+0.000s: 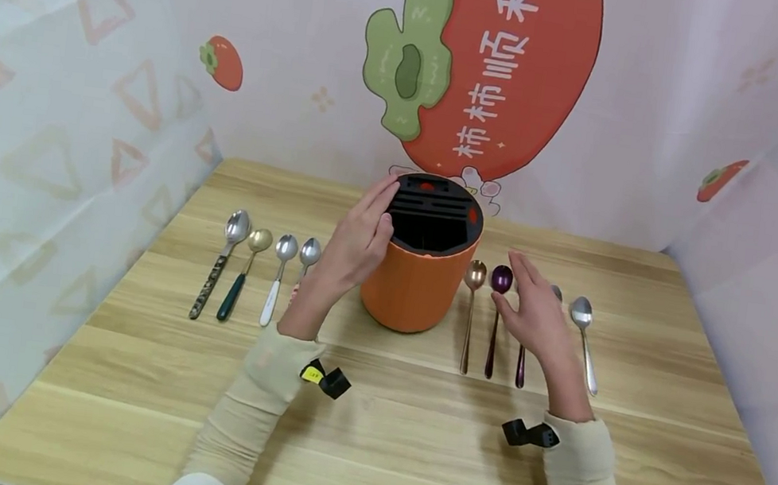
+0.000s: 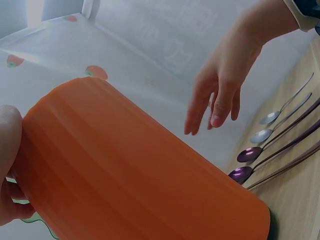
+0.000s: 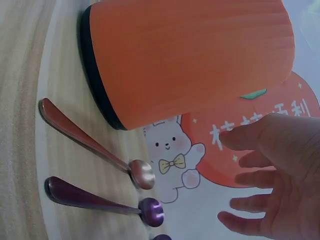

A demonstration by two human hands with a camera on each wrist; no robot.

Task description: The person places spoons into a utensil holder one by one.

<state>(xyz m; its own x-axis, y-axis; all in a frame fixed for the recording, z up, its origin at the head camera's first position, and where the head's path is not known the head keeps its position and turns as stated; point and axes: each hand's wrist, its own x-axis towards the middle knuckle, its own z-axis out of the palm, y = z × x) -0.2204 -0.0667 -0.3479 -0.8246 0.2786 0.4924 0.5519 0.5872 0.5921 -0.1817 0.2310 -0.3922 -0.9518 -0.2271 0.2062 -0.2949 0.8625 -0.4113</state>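
Touching the tub (image 1: 408, 293) high up with the left hand (image 1: 357, 244), straight-fingered; holding the right hand (image 1: 537, 315), empty and loosely spread, above the spoons (image 1: 475, 275) (near a purple one (image 1: 502, 278)).

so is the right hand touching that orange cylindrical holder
Apart: the right wrist view shows the printed backdrop through a clear gap between the right hand and the orange cylindrical holder.
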